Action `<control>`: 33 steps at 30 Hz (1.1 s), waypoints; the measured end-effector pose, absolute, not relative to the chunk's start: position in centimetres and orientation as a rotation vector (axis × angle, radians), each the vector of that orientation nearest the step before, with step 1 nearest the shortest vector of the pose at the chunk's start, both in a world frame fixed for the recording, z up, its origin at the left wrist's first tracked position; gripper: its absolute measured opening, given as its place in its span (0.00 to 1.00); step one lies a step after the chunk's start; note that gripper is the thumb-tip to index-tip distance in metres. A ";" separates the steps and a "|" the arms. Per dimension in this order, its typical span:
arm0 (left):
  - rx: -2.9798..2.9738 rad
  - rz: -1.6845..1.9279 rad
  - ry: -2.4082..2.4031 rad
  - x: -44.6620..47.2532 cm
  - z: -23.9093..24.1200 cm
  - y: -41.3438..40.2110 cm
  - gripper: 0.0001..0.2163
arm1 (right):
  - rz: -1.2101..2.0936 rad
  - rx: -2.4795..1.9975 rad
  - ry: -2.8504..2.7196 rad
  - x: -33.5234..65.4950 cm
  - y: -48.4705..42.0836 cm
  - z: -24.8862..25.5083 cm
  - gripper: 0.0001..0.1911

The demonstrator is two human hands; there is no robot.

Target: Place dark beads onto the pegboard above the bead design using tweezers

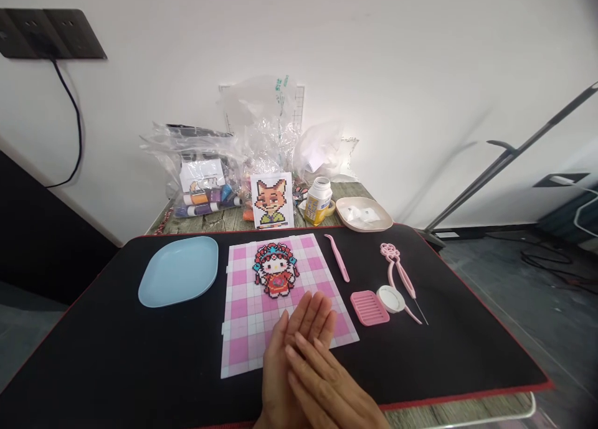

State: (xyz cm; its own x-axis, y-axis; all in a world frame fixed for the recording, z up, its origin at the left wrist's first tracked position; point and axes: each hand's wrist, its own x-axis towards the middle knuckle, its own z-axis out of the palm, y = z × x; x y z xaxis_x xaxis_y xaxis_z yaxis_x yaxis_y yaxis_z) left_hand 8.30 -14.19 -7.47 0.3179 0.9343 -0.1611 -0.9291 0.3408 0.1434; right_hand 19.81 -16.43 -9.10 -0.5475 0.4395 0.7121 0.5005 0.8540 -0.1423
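Note:
My left hand (pixel 280 367) is palm up over the near edge of the pink-and-white checked pegboard (pixel 243 348), its fingers stretched out and slightly cupped. My right hand (pixel 334 388) lies across the left palm with its fingers straight. The two hands touch, and I see nothing held in either; the space between the palms is hidden. Beyond the fingertips, on the board, is a bead figure of a white cat (pixel 275 270) in red dress and a colourful headdress.
A blue plate (pixel 177 273) lies left. To the right are pink tweezers (pixel 337 259), a pink ridged tray (pixel 370 309), a round white dish (pixel 391 299) and a pink needle tool (pixel 405 279). Behind stand a fox picture (pixel 271 200), a bottle (pixel 318 202), a beige dish (pixel 369 226) and bagged supplies (pixel 205 189).

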 end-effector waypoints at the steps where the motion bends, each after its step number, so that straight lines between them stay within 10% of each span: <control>1: 0.027 1.248 0.234 8.3 -7.5 -14.2 0.33 | -0.073 -0.678 -2.196 20.6 -16.4 -8.8 0.19; 16: -0.030 1.379 0.297 8.8 -7.1 -14.1 0.38 | -0.359 -1.259 -2.304 29.0 -11.3 -10.2 0.23; 33: -0.226 1.469 0.695 8.9 -3.7 -13.9 0.35 | 0.338 -1.015 -1.932 22.0 -17.8 -9.9 0.34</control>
State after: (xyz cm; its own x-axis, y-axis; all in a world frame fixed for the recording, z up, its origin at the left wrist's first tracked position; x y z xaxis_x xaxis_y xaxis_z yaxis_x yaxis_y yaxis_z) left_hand 8.95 -13.91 -3.68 -0.0493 0.8306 -0.5548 -0.9555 0.1224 0.2682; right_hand 22.00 -17.83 -9.89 -0.2582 0.7642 0.5910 0.5185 0.6258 -0.5827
